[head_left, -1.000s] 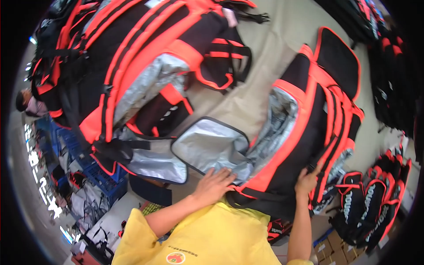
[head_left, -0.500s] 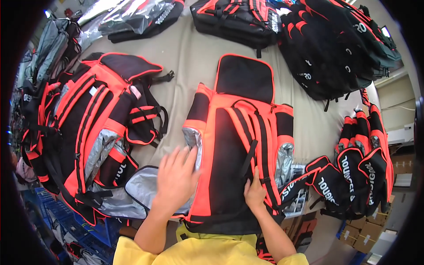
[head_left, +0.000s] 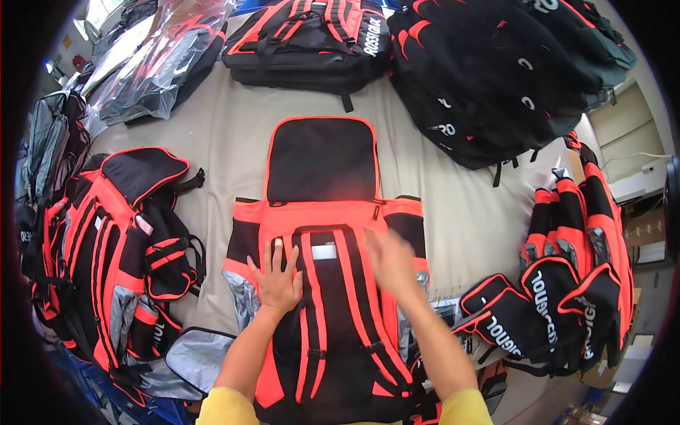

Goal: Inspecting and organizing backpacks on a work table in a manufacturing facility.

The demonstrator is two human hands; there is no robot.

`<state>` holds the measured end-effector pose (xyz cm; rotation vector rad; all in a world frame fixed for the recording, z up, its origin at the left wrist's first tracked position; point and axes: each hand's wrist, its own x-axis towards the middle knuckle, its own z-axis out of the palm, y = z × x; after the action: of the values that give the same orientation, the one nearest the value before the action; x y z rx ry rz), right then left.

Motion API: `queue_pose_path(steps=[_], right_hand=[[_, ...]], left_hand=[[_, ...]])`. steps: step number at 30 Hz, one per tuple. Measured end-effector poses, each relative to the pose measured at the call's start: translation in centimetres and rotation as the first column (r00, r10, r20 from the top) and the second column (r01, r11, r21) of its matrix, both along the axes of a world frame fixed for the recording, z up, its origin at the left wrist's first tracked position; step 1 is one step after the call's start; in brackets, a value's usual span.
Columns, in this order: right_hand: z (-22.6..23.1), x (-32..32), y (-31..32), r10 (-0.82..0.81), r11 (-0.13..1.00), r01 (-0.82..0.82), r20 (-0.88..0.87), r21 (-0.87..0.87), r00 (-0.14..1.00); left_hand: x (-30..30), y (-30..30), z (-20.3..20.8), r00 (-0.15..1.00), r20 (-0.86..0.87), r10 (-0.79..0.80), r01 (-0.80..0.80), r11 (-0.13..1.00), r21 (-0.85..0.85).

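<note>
A black and bright coral-red backpack lies flat before me, its shoulder straps facing up and its black top flap folded out away from me. My left hand rests on the pack's left side beside the strap, fingers spread and holding nothing. Over the upper right of the pack is my right hand, smeared by motion, so its fingers cannot be read. A small pale label shows between the straps. Silvery lining appears at the pack's left side pocket.
Another coral and black backpack lies to the left. A black bag and a plastic-wrapped one are at the back. Dark bags pile up at back right, with several black and coral pieces at right. Beige cloth covers the table.
The straps now lie straighter and the backpack sits squarer to me. My left hand has come down flat on it. My right hand has moved up from the strap's lower part.
</note>
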<state>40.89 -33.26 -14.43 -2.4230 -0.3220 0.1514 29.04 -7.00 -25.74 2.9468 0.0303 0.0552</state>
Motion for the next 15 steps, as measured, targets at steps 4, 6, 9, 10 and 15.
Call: queue_pose_path(steps=[4,6,9,10,15], right_hand=[[-8.1,10.6,0.3,0.037,0.915,0.037,0.175,-0.401,0.984],[-10.0,11.9,2.1,0.230,0.826,-0.090,0.188,-0.557,0.955],[-7.0,11.8,7.3,0.165,0.849,-0.059,0.157,-0.526,0.974],[-7.2,11.8,9.6,0.171,0.876,-0.117,0.074,-0.468,0.982],[-12.8,8.2,24.6,0.349,0.923,-0.332,0.058,-0.194,0.935]], left_hand=[[0.1,0.5,-0.8,1.000,-0.016,-0.012,0.012,1.000,-0.009],[-0.1,0.9,-0.8,0.999,-0.043,0.005,-0.004,1.000,0.006],[0.6,0.5,-0.6,0.999,-0.050,-0.017,0.016,1.000,-0.010],[0.7,0.4,-0.7,0.999,-0.036,-0.013,0.012,0.999,-0.031],[1.5,-0.3,-1.8,0.980,-0.198,-0.019,0.009,0.999,-0.051]])
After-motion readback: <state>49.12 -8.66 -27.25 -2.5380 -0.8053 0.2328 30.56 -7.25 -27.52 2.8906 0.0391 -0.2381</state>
